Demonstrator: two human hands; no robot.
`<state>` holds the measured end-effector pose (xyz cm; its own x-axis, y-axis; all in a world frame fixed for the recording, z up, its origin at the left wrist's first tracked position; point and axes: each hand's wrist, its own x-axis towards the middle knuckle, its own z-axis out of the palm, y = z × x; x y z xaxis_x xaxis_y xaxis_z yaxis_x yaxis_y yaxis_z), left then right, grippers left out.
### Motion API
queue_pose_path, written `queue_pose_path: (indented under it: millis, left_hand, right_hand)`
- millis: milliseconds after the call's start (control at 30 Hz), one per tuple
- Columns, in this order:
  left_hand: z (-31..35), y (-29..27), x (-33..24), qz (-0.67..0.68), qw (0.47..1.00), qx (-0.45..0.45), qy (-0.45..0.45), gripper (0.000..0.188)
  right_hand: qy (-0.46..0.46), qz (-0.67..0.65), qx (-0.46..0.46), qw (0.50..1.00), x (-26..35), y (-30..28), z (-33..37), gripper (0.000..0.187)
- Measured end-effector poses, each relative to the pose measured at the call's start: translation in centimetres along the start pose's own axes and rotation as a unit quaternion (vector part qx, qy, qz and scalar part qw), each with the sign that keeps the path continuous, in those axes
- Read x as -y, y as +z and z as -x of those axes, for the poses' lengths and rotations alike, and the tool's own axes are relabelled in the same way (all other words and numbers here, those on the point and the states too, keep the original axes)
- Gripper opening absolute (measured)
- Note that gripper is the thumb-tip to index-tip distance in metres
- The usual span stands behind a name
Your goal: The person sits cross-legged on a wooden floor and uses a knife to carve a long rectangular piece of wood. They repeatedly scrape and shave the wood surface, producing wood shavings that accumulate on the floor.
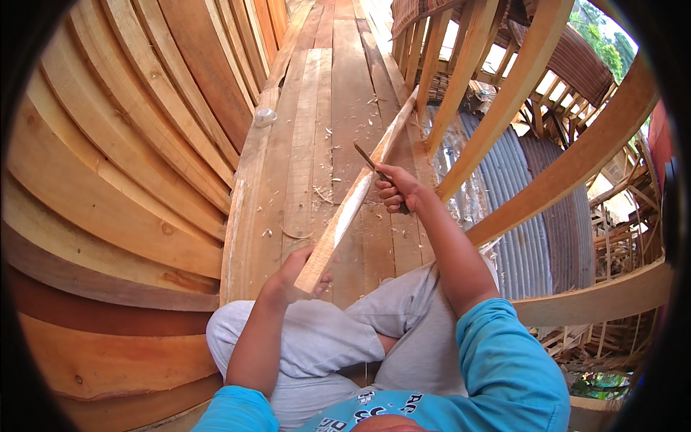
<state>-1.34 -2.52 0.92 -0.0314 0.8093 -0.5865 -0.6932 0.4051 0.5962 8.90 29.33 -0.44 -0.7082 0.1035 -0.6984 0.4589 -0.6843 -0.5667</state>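
Note:
A long pale wooden stick (348, 209) slants from my lap up to the far right, its far end by the railing. Around its near end my left hand (296, 272) is closed, with part of the fingers hidden under the wood. My right hand (399, 189) grips a knife (365, 155) by its handle. The dark blade lies across the stick, against or just over its upper surface. Thin wood shavings (322, 194) are scattered on the plank floor (296, 155) around the stick.
Upright boards (129, 155) line the left side closely. On the right stand wooden railing slats (507, 97), with corrugated metal sheets (515, 216) below them. A small clear plastic container (265, 117) sits on the floor at the far left. My crossed legs (317, 335) fill the near floor.

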Motion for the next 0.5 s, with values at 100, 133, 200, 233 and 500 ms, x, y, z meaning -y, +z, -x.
queue_pose_path:
  millis: [100, 133, 200, 233, 500]
  left_hand:
    - [0.3, -0.7, -0.1, -0.003, 1.000, 0.019, -0.013, 0.049]
    - [0.3, -0.7, -0.2, -0.003, 1.000, 0.021, -0.016, 0.049]
    - [0.5, -0.9, -0.2, -0.006, 1.000, 0.026, -0.015, 0.049]
    - [0.6, -1.0, -0.2, -0.007, 0.999, 0.030, -0.012, 0.049]
    - [1.7, -0.7, -1.0, -0.001, 0.999, 0.026, -0.027, 0.051]
  right_hand:
    - [-0.003, 0.000, -0.005, 1.000, -0.1, 0.4, -0.1, 0.059]
    - [-0.003, -0.004, -0.002, 1.000, -0.2, 0.4, 0.0, 0.060]
    - [-0.002, -0.012, 0.006, 1.000, -0.5, 0.4, 0.0, 0.060]
    - [-0.003, -0.010, 0.012, 1.000, -0.5, 0.5, 0.0, 0.061]
    - [-0.022, -0.008, 0.044, 0.999, -1.0, 0.5, -0.4, 0.063]
